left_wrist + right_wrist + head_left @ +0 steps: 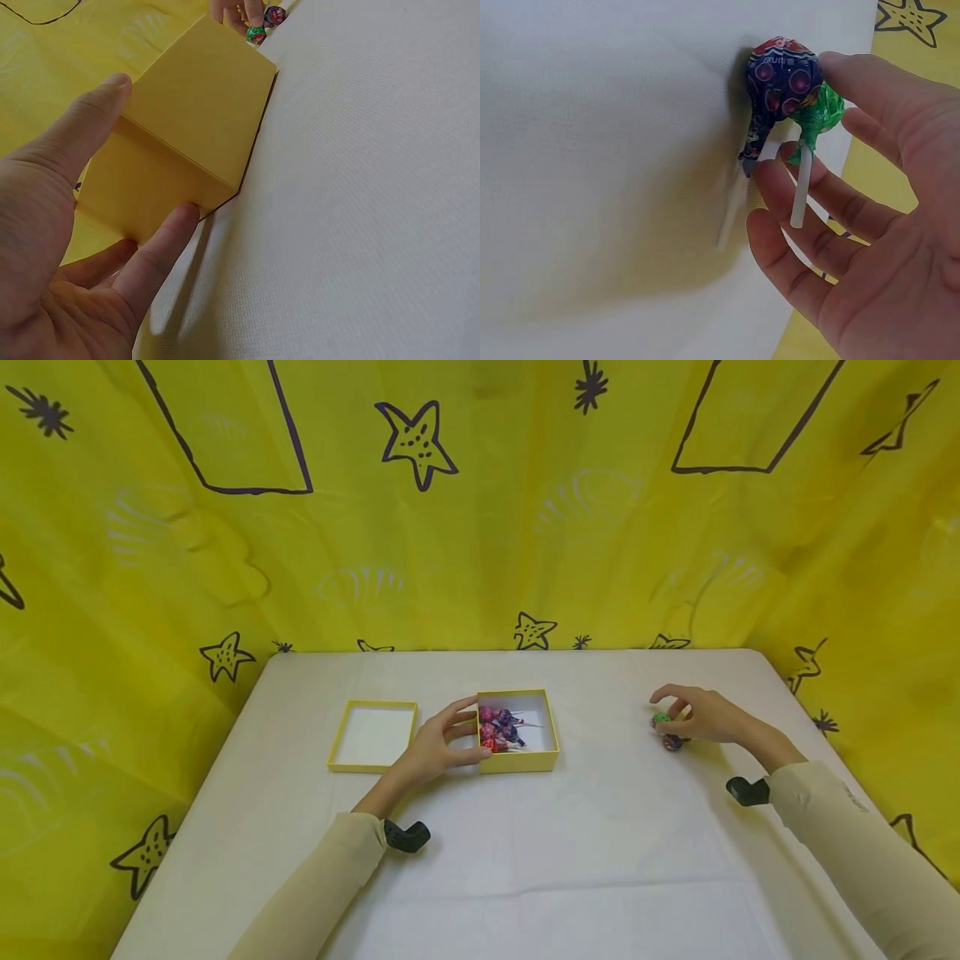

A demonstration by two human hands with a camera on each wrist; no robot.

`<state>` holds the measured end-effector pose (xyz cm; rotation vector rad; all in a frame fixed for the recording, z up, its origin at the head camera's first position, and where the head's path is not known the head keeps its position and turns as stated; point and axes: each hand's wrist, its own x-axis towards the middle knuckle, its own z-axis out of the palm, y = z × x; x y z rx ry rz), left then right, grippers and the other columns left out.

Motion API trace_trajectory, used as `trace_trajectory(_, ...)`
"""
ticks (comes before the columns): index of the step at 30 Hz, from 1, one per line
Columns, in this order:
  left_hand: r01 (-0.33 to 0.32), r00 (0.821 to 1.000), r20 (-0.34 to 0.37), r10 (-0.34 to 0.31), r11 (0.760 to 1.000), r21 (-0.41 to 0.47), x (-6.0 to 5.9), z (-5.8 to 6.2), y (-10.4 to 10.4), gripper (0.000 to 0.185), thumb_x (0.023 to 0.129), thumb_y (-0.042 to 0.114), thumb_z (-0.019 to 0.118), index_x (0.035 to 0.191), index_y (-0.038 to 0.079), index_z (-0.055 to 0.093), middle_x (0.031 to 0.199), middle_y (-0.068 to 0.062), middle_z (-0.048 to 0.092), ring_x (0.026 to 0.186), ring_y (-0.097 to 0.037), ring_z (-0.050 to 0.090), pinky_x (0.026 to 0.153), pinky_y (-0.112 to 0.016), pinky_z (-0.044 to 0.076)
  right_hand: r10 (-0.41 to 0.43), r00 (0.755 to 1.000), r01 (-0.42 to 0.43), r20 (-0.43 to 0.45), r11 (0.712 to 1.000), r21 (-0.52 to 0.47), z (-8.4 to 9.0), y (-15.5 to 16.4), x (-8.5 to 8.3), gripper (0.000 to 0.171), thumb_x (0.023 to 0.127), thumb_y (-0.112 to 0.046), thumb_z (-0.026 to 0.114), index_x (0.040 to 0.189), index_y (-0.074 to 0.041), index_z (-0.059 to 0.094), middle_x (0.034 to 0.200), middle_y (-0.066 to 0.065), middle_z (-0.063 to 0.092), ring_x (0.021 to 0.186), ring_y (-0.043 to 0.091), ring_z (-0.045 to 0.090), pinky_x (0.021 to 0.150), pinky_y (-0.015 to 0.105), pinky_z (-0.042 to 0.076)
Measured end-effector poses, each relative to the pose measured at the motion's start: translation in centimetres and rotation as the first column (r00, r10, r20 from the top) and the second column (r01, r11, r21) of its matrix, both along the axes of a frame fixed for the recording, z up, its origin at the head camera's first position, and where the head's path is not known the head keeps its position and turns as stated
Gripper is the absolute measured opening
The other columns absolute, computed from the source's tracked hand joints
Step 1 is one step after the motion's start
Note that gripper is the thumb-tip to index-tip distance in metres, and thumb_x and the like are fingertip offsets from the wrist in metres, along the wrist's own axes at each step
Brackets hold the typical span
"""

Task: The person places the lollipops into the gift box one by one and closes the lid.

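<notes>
Open yellow box (519, 761) holding lollipops, two wrapped lollipops (667, 732) right of it

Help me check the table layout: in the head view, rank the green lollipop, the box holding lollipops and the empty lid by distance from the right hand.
1. Green lollipop, at the right hand fingertips.
2. Box holding lollipops, mid-table, touched by the left hand.
3. Empty lid, far left.
</notes>
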<state>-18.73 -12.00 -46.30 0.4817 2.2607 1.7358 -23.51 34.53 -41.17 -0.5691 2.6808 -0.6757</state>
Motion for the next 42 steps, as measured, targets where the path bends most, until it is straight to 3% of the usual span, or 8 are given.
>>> trace_trajectory(10, 0.002, 1.000, -0.007, -0.002, 1.000, 0.000, -0.1, -0.1, 0.0, 0.091, 0.085, 0.015, 0.087, 0.160, 0.023, 0.037, 0.153, -0.015, 0.049, 0.136, -0.030, 0.054, 0.109, -0.046, 0.047, -0.007, 1.000, 0.007, -0.026, 1.000, -0.008, -0.4, 0.0, 0.0, 0.033, 0.096, -0.024, 0.075, 0.121, -0.006, 0.064, 0.099, 0.009, 0.070, 0.078, 0.019, 0.063, 0.066, 0.034, 0.051)
trace_trajectory(27, 0.009, 1.000, 0.001, -0.009, 1.000, 0.026, -0.1, 0.0, -0.1, 0.091, 0.084, 0.012, 0.087, 0.160, 0.021, 0.037, 0.154, -0.016, 0.048, 0.136, -0.031, 0.054, 0.109, -0.046, 0.047, -0.026, 0.999, 0.026, -0.040, 0.999, -0.022, -0.9, 0.0, -0.2, 0.019, 0.095, -0.021, 0.076, 0.109, -0.010, 0.068, 0.096, 0.008, 0.070, 0.078, 0.019, 0.062, 0.064, 0.033, 0.050)
trace_trajectory(42, 0.006, 1.000, 0.003, -0.006, 1.000, 0.028, 0.0, -0.1, 0.0, 0.091, 0.085, 0.014, 0.087, 0.160, 0.021, 0.036, 0.155, -0.017, 0.047, 0.138, -0.032, 0.052, 0.109, -0.047, 0.047, -0.018, 0.997, 0.018, -0.071, 1.000, -0.011, 0.7, -0.7, -0.3, 0.018, 0.092, -0.016, 0.078, 0.106, -0.011, 0.068, 0.093, 0.004, 0.071, 0.078, 0.020, 0.061, 0.068, 0.033, 0.052)
